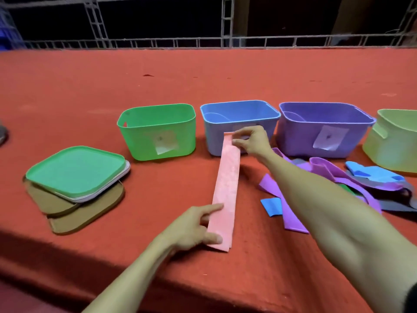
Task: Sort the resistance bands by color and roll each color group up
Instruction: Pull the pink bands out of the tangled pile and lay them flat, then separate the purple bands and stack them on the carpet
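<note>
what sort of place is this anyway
Likely a staged sorting station, not a home: a broad red cloth-covered table, grey metal truss framing against a dark background, and a green plastic bin, blue plastic bin and purple plastic bin lined up in a row.

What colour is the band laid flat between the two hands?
The band is pink, faintly mottled; clearest in the head view.

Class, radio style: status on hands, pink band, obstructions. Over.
Left hand pressing near end of pink band; right hand pinching far end. Band flat, unrolled. Mixed band pile apart to its right, under right forearm; blue bin just behind.
</note>
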Demonstrator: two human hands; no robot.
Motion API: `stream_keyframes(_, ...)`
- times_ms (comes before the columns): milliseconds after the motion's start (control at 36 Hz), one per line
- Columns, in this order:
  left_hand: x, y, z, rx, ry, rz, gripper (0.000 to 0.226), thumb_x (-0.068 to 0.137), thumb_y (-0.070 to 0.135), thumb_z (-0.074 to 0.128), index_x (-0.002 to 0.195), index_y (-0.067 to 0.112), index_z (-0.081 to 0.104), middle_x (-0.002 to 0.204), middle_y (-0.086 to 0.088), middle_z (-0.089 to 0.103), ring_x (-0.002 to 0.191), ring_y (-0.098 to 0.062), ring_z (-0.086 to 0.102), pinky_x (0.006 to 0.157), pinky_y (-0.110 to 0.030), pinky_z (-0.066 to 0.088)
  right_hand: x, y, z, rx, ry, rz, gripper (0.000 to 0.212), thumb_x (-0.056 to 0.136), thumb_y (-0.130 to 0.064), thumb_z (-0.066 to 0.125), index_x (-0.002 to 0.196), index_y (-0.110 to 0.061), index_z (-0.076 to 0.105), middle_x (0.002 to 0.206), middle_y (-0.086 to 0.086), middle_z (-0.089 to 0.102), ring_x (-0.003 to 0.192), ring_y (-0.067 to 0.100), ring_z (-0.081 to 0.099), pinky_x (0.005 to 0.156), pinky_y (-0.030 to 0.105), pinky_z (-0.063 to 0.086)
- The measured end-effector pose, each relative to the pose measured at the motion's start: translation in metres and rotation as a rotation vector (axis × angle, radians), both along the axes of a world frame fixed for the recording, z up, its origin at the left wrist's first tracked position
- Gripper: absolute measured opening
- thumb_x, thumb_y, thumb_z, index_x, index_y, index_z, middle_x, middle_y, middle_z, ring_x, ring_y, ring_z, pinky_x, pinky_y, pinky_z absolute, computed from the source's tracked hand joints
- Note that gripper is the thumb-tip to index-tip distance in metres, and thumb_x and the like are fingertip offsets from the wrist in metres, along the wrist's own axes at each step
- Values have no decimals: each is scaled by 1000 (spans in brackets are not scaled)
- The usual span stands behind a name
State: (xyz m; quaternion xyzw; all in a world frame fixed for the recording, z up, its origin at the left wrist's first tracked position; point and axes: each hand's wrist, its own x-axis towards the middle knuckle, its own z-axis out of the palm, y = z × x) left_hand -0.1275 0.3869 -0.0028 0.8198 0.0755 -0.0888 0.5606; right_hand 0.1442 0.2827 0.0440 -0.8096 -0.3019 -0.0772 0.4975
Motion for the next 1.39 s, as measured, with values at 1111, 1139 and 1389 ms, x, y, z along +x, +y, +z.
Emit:
stream_keyframes(1111,29,21,-5,829,-107,-448,114,66,71,69,153,38,3,159,21,-12,146,-9,-18,118,-37,-5,2,13,-62,-624,-26,81,58,74,-55,72,120,-20,64,107,6,50,103,25,53,95,33,40)
stream_keyframes(1139,31,21,-5,843,-93,-458,115,65,72,69,153,39,2,159,21,-12,146,-10,-19,117,-37,-6,2,14,-64,-632,-32,83,58,75,-55,71,121,-20,63,111,8,50,107,26,51,99,36,38)
stream_keyframes(1389,39,19,-3,855,-35,-465,114,60,72,72,150,41,9,159,21,-5,147,-10,-15,118,-39,-4,-7,19,-59,-823,-62,84,60,87,-53,58,134,-16,52,126,14,49,127,27,36,103,38,27)
